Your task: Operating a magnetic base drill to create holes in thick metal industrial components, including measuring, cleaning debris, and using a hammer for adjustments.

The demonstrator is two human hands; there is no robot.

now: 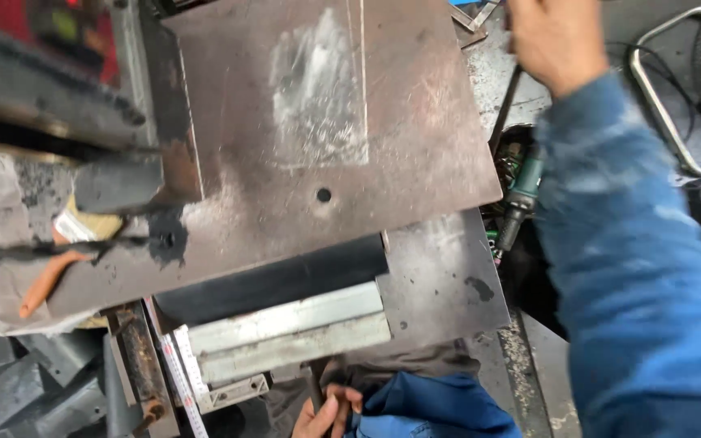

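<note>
Below our right grip [557,36], closed on a thin rod [506,101], the plate [326,138] overhangs and could tip while our left grip [324,415] pinches a handle.

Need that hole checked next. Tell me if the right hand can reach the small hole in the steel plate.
Probably yes. The hole lies bare on the plate, nothing over it; the right hand, though gripping a dark rod, sits just past its edge.
</note>
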